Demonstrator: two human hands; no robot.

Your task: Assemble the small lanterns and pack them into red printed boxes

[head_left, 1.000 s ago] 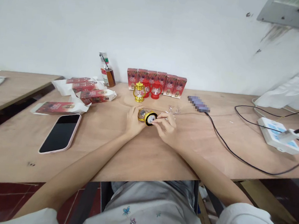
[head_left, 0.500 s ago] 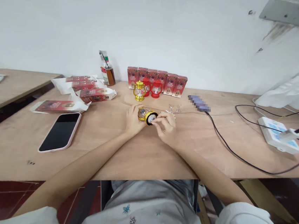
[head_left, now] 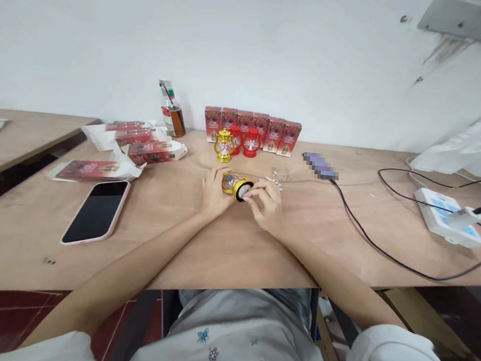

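My left hand grips a small gold lantern lying tipped on its side, its black-rimmed base turned toward my right hand. The thumb and forefinger of my right hand are pinched together at the pale underside of that base; whatever is between them is too small to make out. Behind my hands another gold lantern stands upright beside a red lantern, with a second red one partly hidden between them. Small clear and white bits lie just beyond my right hand.
Several red boxes stand along the wall. Left are boxes in torn white wrapping, a bottle of brown liquid and a phone. To the right, a black cable links a second phone with a power strip.
Almost nothing differs. Both hands stay at the tipped lantern, with my right fingertips still at its base.
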